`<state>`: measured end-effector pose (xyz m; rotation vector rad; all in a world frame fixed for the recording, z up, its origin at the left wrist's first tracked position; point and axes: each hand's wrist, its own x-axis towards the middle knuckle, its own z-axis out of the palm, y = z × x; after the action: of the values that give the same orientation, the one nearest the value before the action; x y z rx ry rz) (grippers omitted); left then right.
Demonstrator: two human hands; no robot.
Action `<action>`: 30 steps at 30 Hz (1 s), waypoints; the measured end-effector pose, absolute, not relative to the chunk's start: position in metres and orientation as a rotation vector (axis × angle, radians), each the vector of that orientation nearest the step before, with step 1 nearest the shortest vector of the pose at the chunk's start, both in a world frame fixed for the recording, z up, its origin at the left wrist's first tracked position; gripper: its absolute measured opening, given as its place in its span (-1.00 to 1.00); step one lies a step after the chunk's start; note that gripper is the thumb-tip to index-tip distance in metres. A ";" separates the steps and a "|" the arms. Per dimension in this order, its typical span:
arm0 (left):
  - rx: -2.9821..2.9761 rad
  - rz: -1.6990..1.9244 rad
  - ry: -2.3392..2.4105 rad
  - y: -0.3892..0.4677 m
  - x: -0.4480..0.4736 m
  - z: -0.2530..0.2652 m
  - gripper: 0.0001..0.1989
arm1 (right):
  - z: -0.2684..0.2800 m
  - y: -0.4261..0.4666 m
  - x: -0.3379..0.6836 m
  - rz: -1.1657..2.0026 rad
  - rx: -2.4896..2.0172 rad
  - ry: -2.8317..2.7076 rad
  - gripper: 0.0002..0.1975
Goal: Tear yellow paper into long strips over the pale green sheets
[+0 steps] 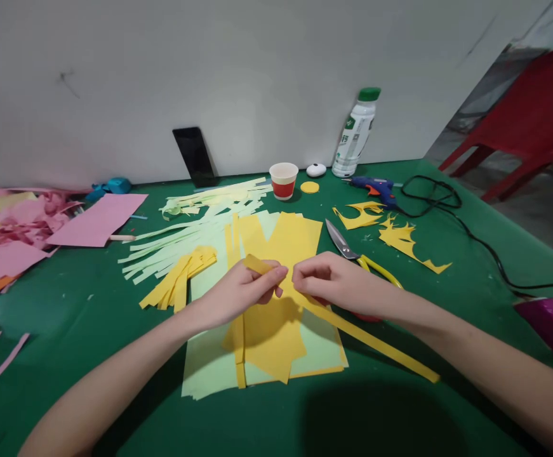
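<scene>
A long yellow paper strip [371,338] runs through both hands above the stacked sheets. My left hand [245,289] is closed on it, with a short end poking out past the fingers. My right hand [326,277] pinches the same strip close by, and its long tail slopes down to the right. Beneath the hands lie yellow paper sheets [276,349] over pale green sheets [209,374]. A bunch of folded yellow strips [181,276] sits left of my left hand. Scissors [340,240] with yellow handles lie partly behind my right hand.
Fringed green strips [162,251], a phone [195,155], a paper cup [284,182], a white case [316,170] and a bottle [355,136] are farther back. At right are a glue gun [376,188], its black cable and yellow scraps [407,238]. Pink paper [99,219] lies left.
</scene>
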<state>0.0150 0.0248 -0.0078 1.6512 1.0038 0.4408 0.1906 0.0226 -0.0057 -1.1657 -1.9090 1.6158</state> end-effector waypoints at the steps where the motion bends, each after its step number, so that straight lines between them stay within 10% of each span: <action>1: 1.656 0.451 1.009 0.025 0.015 -0.008 -0.66 | -0.007 0.023 0.189 1.634 -1.169 -1.879 -0.80; 30: 1.338 1.070 1.048 0.072 -0.030 -0.001 -0.73 | -0.011 0.016 0.188 1.892 -1.020 -1.580 -0.76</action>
<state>-0.0301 0.0717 -0.0005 1.3383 1.0478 1.0701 0.1878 0.0157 -0.0108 -1.0197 -1.5804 1.8920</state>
